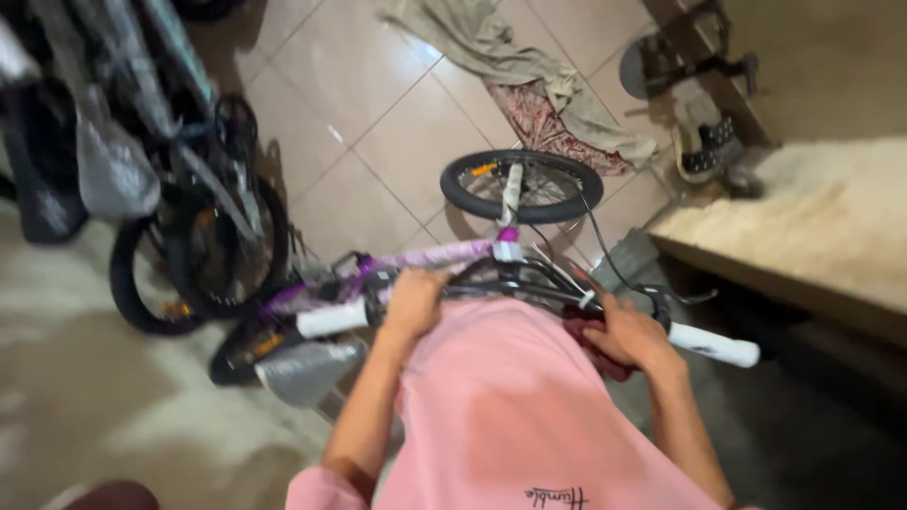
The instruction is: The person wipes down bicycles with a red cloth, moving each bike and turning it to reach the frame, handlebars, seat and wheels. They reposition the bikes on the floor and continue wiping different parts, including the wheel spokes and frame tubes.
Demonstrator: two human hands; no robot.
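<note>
A small purple bicycle point(430, 257) stands in front of me, its front wheel point(521, 186) pointing away. My left hand point(413, 304) grips the handlebar just inside the white left grip point(332, 318). My right hand point(631, 335) is closed on a dark red cloth point(595, 351), pressing it against the handlebar near the white right grip point(713, 346). A brake lever point(682, 298) and cable stick out beyond that hand. My pink shirt hides the bicycle's frame below the bar.
Other bicycles point(194, 231), partly wrapped in plastic, stand at the left. A crumpled cloth point(529, 80) lies on the tiled floor ahead. Sandals point(704, 142) and a low ledge with a light rug point(822, 222) are at the right.
</note>
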